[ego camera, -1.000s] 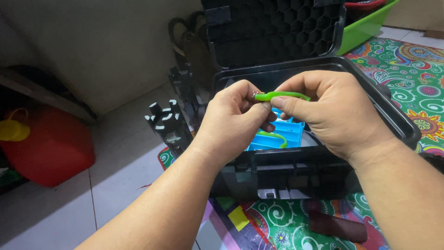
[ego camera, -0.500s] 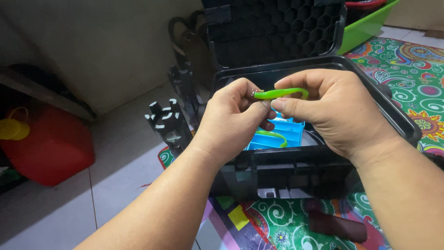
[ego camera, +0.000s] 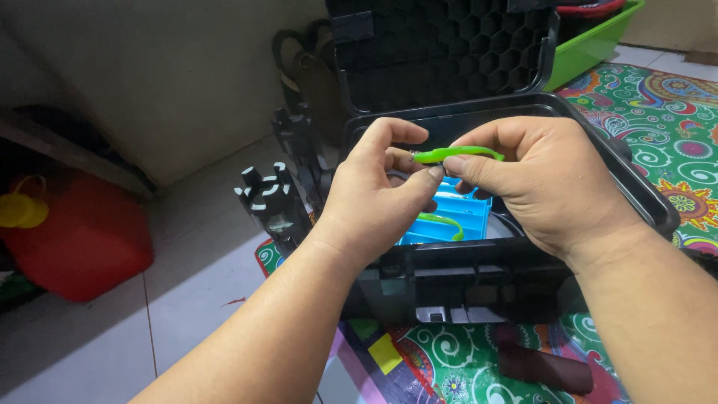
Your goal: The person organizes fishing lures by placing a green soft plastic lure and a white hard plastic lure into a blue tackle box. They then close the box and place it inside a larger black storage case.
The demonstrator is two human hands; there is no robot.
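Head view: both hands still pinch green lure (ego camera: 456,154).

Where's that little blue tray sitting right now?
In the head view, the blue tray lies inside the open black case, just below and behind both hands, with a green strip resting on it.

A soft lure (ego camera: 456,155) is held between the left hand (ego camera: 378,198) and the right hand (ego camera: 542,183), above an open case (ego camera: 486,280) set on a patterned mat (ego camera: 666,120). A tray (ego camera: 460,217) with a second lure (ego camera: 443,222) lies inside the case, whose lid (ego camera: 441,52) is raised behind. A canister (ego camera: 82,243) is placed well to the left, and a bin (ego camera: 594,37) behind the lid to the right.
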